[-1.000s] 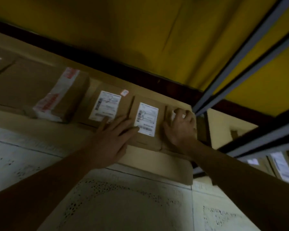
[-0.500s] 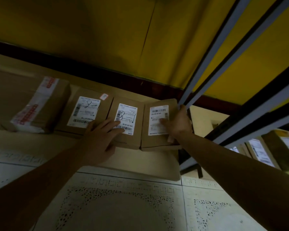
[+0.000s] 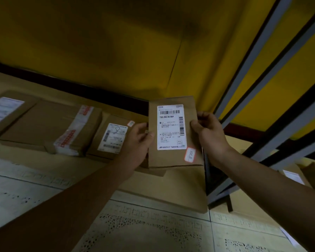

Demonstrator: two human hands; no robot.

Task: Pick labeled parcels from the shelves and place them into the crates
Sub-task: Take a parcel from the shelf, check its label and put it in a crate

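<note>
As hands (image 3: 137, 142) (image 3: 210, 135) hold a parcel (image 3: 173, 159), boxes (image 3: 49, 122) line the yellow-walled shelf (image 3: 162, 190).

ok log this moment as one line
labeled parcel: held up over shelf, label toward camera | left hand: grips its left edge | right hand: grips its right edge | crates: not in view

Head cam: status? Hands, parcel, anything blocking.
Left hand grips parcel at left edge, right hand pinches right edge. Parcel held up off the shelf, label to camera. No crate in view; shelf upright close on the right.
</note>
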